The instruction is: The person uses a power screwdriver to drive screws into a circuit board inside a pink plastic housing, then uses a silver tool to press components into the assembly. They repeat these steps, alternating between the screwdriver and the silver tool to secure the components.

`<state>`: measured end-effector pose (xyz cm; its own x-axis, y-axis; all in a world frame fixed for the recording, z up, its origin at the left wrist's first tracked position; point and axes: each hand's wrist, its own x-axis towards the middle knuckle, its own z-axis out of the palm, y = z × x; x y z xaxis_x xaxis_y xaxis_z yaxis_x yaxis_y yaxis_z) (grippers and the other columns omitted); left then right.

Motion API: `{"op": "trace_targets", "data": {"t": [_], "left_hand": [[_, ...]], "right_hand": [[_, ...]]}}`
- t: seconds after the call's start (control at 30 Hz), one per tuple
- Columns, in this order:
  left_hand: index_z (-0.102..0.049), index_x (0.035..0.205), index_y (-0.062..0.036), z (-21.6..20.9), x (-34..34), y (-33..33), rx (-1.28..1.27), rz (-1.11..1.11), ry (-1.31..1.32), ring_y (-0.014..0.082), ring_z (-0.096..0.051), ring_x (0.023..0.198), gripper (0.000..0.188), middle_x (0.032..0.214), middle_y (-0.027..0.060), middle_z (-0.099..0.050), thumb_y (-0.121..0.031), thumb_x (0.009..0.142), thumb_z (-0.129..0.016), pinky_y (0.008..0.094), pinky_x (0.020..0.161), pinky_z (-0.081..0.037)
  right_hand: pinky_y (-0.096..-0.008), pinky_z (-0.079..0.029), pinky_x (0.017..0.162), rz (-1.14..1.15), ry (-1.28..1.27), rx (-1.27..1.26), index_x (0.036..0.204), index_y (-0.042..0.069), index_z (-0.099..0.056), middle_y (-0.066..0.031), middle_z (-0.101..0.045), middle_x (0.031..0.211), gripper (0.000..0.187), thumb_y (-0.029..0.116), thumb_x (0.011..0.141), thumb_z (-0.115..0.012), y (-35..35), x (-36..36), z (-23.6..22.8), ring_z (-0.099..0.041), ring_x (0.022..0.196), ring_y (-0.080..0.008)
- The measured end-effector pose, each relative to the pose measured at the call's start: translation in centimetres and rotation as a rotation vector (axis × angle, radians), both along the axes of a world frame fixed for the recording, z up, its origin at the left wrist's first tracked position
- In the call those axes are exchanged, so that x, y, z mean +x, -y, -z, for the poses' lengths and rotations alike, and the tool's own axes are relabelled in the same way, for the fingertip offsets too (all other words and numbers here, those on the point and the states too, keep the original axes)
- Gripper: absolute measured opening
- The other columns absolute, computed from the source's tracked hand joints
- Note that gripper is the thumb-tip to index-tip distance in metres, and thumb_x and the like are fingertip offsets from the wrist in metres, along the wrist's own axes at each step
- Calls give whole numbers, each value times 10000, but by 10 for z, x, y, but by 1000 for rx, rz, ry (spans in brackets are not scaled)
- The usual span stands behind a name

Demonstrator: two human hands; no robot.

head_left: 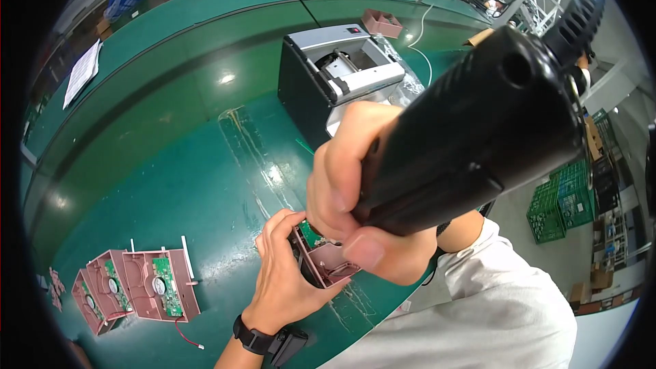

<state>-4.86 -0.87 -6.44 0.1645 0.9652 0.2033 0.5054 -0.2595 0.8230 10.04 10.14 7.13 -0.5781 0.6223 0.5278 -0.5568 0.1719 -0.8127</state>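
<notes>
My right hand (pixel 338 181) is wrapped round a thick black cylindrical power tool, seemingly an electric screwdriver (pixel 471 130), which looms large across the view. Its working tip is hidden behind my fingers. Below it, my left hand (pixel 280 277) grips a small pink plastic housing (pixel 333 260) over the bench. Part of a green circuit board (pixel 309 234) shows inside that housing. Fingers of the right hand cover the housing's far side, so I cannot tell whether the tool touches it.
Several open pink housings (pixel 147 287) with green boards stand at the left; a red wire (pixel 186 333) trails from one. A black-and-grey tape-dispenser-like machine (pixel 335 72) is ahead, beside a pink bin (pixel 381 23). Paper (pixel 83 74) lies far left; green crates (pixel 564 198) stand right.
</notes>
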Motion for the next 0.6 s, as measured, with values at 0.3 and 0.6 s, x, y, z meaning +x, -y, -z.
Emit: {"op": "trace_targets", "data": {"t": [0.3, 0.6], "left_hand": [[-350, 1463, -52, 9, -2, 3, -75, 18, 61, 391, -446, 1380, 1148, 1449, 179, -448, -290, 583, -1048, 510, 1151, -318], [-343, 1472, -48, -9, -2, 3, 3, -38, 69, 378, -443, 1391, 1152, 1462, 174, -443, -313, 596, -1044, 515, 1156, -314]], "right_hand": [[-281, -483, 590, -78, 80, 24, 1062, 44, -472, -45, -567, 778, 408, 79, 879, -834, -1, -2, 7, -539, 627, -122], [-282, -468, 585, -138, 141, 35, 1065, 46, -476, -48, -569, 789, 409, 72, 875, -837, -2, -2, 6, -528, 624, -124]]}}
